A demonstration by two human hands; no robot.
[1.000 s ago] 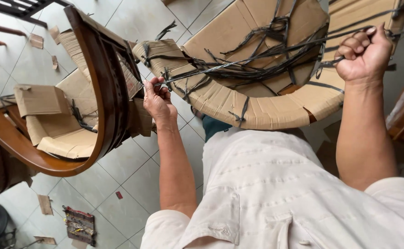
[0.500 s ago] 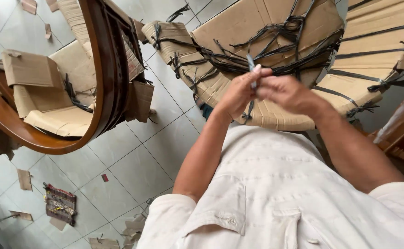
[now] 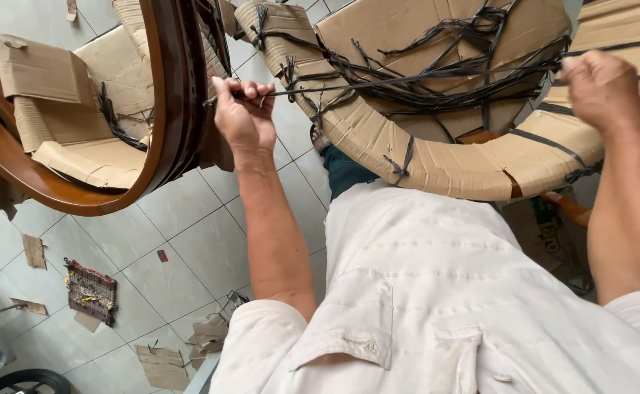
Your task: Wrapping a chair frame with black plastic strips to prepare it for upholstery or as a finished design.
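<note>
Both hands have separated: left hand [image 3: 245, 117] at 10 o'clock, right hand [image 3: 603, 91] at 2 o'clock, each grip closed, stretching the black strap [image 3: 407, 76] taut across the cardboard-wrapped frame [image 3: 437, 164].

Black strap [image 3: 407, 76] between both fists

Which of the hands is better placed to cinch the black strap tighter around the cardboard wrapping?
Probably the right hand: it grips the black strap by the cardboard wrapping, while the left hand holds the far end.
</note>
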